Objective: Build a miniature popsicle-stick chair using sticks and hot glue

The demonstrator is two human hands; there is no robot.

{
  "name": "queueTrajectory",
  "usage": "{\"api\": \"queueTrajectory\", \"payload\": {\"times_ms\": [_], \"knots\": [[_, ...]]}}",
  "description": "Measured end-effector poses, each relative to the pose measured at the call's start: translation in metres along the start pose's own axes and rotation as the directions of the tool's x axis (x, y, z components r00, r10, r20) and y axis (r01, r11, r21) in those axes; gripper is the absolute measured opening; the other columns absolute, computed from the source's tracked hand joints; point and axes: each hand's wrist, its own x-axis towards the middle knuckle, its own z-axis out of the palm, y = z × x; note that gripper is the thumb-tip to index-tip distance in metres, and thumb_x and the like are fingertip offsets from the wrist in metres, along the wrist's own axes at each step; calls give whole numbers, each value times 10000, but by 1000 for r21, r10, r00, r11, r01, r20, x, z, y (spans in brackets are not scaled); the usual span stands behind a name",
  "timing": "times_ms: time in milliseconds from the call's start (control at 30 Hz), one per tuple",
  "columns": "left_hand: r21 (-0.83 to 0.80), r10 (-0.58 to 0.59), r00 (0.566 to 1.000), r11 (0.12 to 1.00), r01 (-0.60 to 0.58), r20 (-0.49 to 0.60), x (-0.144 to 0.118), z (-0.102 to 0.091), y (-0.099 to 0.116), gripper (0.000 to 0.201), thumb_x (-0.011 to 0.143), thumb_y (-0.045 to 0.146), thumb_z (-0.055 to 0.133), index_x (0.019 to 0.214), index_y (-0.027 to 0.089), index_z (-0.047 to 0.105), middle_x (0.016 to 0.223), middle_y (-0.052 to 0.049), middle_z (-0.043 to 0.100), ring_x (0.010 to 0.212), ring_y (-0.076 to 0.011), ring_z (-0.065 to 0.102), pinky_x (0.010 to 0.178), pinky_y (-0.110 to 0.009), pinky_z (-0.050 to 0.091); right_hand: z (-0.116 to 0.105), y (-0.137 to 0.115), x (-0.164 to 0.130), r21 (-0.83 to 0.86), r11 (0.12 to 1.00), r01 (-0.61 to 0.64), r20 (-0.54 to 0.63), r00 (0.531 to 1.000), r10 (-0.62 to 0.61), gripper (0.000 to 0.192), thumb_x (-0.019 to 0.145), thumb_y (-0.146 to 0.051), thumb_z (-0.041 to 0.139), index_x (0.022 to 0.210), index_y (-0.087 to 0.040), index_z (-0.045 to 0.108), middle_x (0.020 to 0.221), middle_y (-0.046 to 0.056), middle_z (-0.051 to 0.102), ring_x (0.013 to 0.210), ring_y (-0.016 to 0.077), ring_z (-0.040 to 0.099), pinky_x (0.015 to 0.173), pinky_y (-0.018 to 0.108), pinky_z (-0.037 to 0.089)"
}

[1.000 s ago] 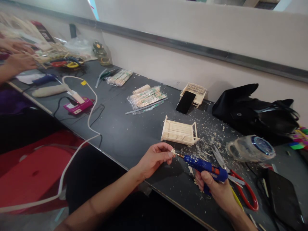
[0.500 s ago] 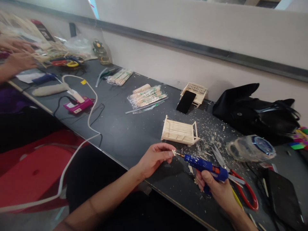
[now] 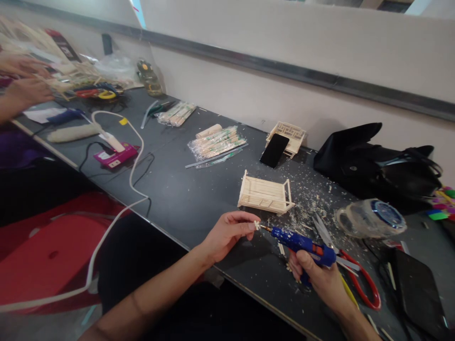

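Between thumb and fingertips, my left hand (image 3: 232, 235) pinches a tiny pale wooden piece (image 3: 257, 225), cross-like in outline. My right hand (image 3: 317, 274) is wrapped round the handle of a blue glue gun (image 3: 304, 246). The gun's metal nozzle points left and comes right up to the small piece; whether it touches cannot be made out. Just beyond my left hand stands a miniature wooden stick frame (image 3: 266, 193) with a slatted panel and low rails. Scissors (image 3: 324, 233) and red-handled pliers or shears (image 3: 366, 284) lie beside my right hand.
Behind the frame, a phone (image 3: 275, 149) leans on a small wooden chair-like model (image 3: 293, 135). A clear jar (image 3: 371, 218), a black bag (image 3: 377, 166) and wood scraps are on the right. Bagged sticks (image 3: 217, 143), a pink power strip (image 3: 115, 154) and another person's hands (image 3: 26, 92) are left.
Almost nothing differs. The glue gun and my right hand have shifted very slightly left, with the nozzle still at the small wooden piece.
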Motion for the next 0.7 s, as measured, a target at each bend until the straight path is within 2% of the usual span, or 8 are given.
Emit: {"api": "queueTrajectory", "payload": {"times_ms": [100, 267, 400, 467, 567, 633, 700], "knots": [[44, 34, 999, 998, -34, -9, -1, 1, 1, 222, 608, 272, 865, 789, 170, 785, 569, 8, 636, 549, -86, 537, 572, -220, 413, -2, 5, -1, 13, 1000, 21, -6, 1000, -21, 611, 819, -711, 553, 478, -208, 492, 426, 1, 487, 415, 125, 480, 428, 259, 413], [160, 144, 987, 978, -131, -68, -1, 2, 1, 228, 612, 253, 841, 813, 177, 765, 645, 11, 639, 565, -88, 532, 594, -238, 451, -11, 11, -2, -15, 1000, 20, 18, 1000, -20, 528, 867, -627, 554, 564, -195, 588, 494, 18, 564, 468, 145, 537, 465, 260, 449], [315, 283, 955, 917, -244, -86, -2, 1, -1, 248, 637, 263, 800, 849, 181, 698, 719, 3, 646, 637, -113, 574, 645, -259, 501, -17, 7, -1, -104, 981, 165, -32, 985, -169, 406, 845, -569, 618, 669, -205, 657, 583, 17, 618, 503, 150, 548, 466, 256, 457], [474, 389, 920, 821, -318, -57, -3, 0, -1, 175, 677, 266, 757, 796, 183, 659, 723, -1, 648, 660, -124, 591, 653, -261, 509, -20, 4, -1, -191, 953, 236, -143, 954, -265, 328, 818, -525, 672, 712, -215, 673, 628, 12, 643, 533, 150, 568, 484, 248, 469], [722, 549, 834, 555, -413, 56, -6, 0, 4, 65, 758, 242, 673, 737, 192, 637, 701, -6, 663, 640, -133, 603, 636, -259, 500, -28, -3, -1, -317, 909, 270, -265, 895, -359, 279, 814, -501, 688, 776, -225, 670, 669, 12, 672, 570, 165, 605, 518, 253, 488], [803, 623, 768, 377, -463, 150, -8, 1, 9, 69, 801, 218, 638, 734, 200, 636, 707, -12, 685, 643, -139, 621, 636, -259, 500, -34, -9, -3, -435, 861, 265, -283, 867, -410, 260, 834, -487, 674, 811, -229, 655, 676, 12, 673, 566, 168, 603, 529, 262, 480], [823, 663, 711, 254, -507, 234, -9, 2, 15, 105, 830, 204, 623, 725, 206, 618, 715, -17, 700, 653, -143, 640, 641, -259, 506, -40, -14, -4, -596, 757, 267, -253, 833, -493, 257, 839, -484, 675, 827, -231, 635, 687, 17, 664, 573, 172, 598, 556, 273, 473]]}}
